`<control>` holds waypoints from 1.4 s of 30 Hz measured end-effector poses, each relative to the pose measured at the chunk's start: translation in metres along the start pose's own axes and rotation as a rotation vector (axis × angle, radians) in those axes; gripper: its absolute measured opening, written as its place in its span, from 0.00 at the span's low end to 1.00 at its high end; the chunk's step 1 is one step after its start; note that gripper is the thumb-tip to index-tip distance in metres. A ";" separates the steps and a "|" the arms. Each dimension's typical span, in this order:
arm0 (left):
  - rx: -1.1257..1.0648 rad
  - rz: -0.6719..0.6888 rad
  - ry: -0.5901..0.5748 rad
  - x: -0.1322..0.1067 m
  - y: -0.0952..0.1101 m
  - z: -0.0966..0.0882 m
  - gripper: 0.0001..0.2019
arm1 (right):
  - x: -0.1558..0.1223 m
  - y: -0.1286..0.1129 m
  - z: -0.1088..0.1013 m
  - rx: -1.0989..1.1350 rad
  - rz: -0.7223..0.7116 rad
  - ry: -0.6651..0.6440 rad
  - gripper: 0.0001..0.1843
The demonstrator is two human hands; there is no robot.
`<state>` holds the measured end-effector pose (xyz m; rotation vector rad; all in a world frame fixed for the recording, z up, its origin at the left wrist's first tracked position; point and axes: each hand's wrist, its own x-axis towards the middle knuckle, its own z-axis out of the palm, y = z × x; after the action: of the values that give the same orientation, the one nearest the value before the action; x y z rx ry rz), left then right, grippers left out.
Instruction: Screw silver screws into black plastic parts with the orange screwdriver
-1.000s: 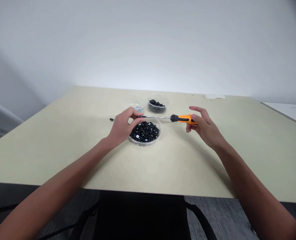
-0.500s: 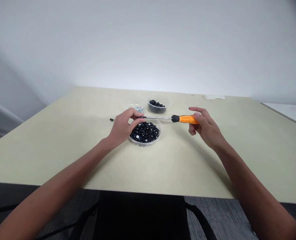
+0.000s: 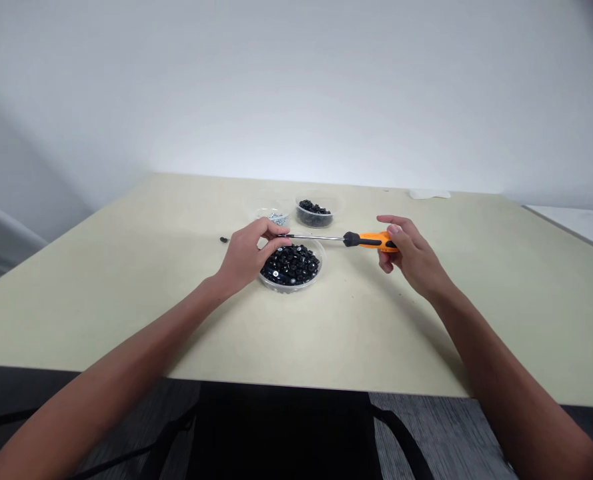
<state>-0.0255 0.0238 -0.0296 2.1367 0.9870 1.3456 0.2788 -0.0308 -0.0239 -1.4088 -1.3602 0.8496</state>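
Left hand: palm turned down and fingers curled, the left hand (image 3: pixel 246 257) hovers just above the near rim of the front bowl, its fingertips closed around the steel shaft near the tip, which they hide; anything small held there cannot be made out.

Right hand: the right hand (image 3: pixel 413 257) is raised off the table, with the wrist angled and the fingers wrapped around the butt end of the handle.

Tool: a screwdriver (image 3: pixel 371 240) lies level between both hands, above the table and just behind the front bowl; it has a thin steel shaft and a glossy orange handle with black grip strips and a black collar.

Front bowl: a round clear plastic bowl (image 3: pixel 291 288) sits toward the middle of the table, heaped with matte black plastic parts (image 3: pixel 291 265), many with pale round centres.

Rear bowls: near the far edge are a clear bowl (image 3: pixel 315 223) holding a smaller heap of black parts and, just left of it, a clear bowl (image 3: pixel 271 210) holding silver screws (image 3: pixel 278 218).

Stray part: one small black part (image 3: pixel 223 239) lies on the table, left of the left hand.

Table: a pale cream, smooth-topped table (image 3: pixel 101 313) with a straight near edge carries everything, and a white flat object (image 3: pixel 429 194) rests at its far edge.
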 end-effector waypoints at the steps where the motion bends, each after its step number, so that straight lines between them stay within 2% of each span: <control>1: -0.001 -0.003 0.003 0.000 0.000 0.000 0.04 | 0.000 0.000 0.000 0.021 0.010 -0.038 0.21; 5: -0.015 -0.016 0.030 0.001 -0.001 -0.001 0.04 | 0.000 0.002 -0.002 0.166 0.029 -0.190 0.26; 13: -0.005 0.011 0.048 0.000 -0.002 -0.001 0.04 | 0.001 0.004 0.000 0.069 0.034 -0.056 0.22; 19: -0.038 -0.004 0.054 0.001 -0.002 0.000 0.04 | 0.002 0.005 -0.001 0.190 0.022 -0.158 0.24; 25: -0.015 0.011 0.041 0.000 -0.001 0.001 0.05 | 0.002 0.003 -0.001 0.146 0.018 -0.070 0.21; 33: 0.004 0.019 0.033 0.000 0.003 0.000 0.05 | 0.000 -0.006 0.002 0.064 0.041 -0.020 0.20; 38: 0.022 0.040 0.028 0.000 0.003 0.000 0.04 | -0.001 -0.008 0.001 0.011 0.105 -0.055 0.23; 42: 0.003 0.043 0.044 0.000 0.000 0.000 0.04 | 0.000 -0.005 -0.003 0.080 0.102 -0.169 0.23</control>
<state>-0.0257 0.0239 -0.0291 2.1504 0.9664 1.4177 0.2798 -0.0319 -0.0186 -1.3789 -1.3735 1.0994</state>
